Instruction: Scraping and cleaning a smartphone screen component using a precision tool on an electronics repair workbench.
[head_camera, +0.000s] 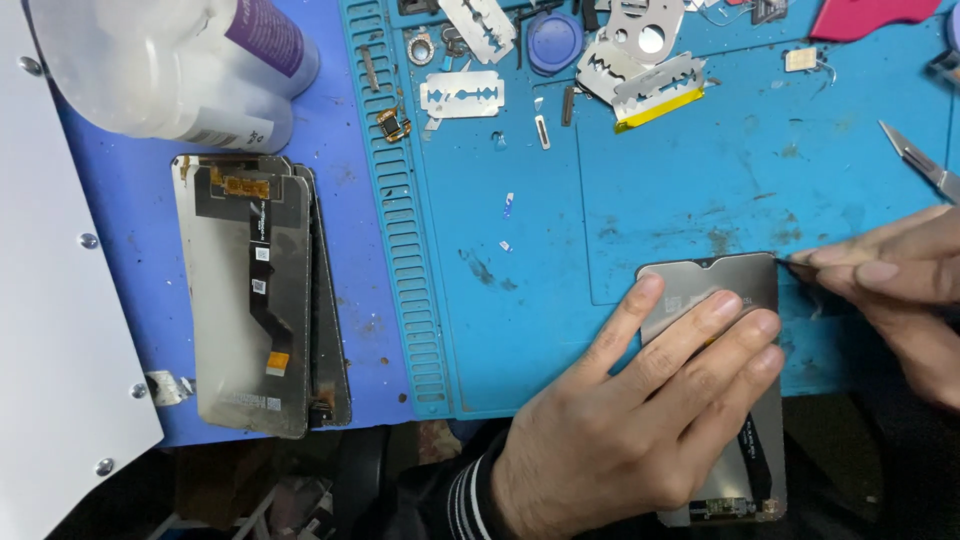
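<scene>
Head view, steeply down, close over mat (520, 330)

Left hand (640, 410) lies flat, fingers (700, 330) spread and extended; right hand (900, 290) reaches in, fingers pinched together.

A stack of grey phone screen panels (262, 295) with black flex cables lies at nine o'clock on the blue desk (355, 210). A translucent plastic bottle (170, 60) lies at eleven o'clock. On the teal work mat (520, 330), razor blades (462, 95) and a round blue disc (554, 42) cluster at twelve o'clock. A red pad (865, 17) sits at one o'clock, tweezers (920, 160) at two o'clock.
</scene>
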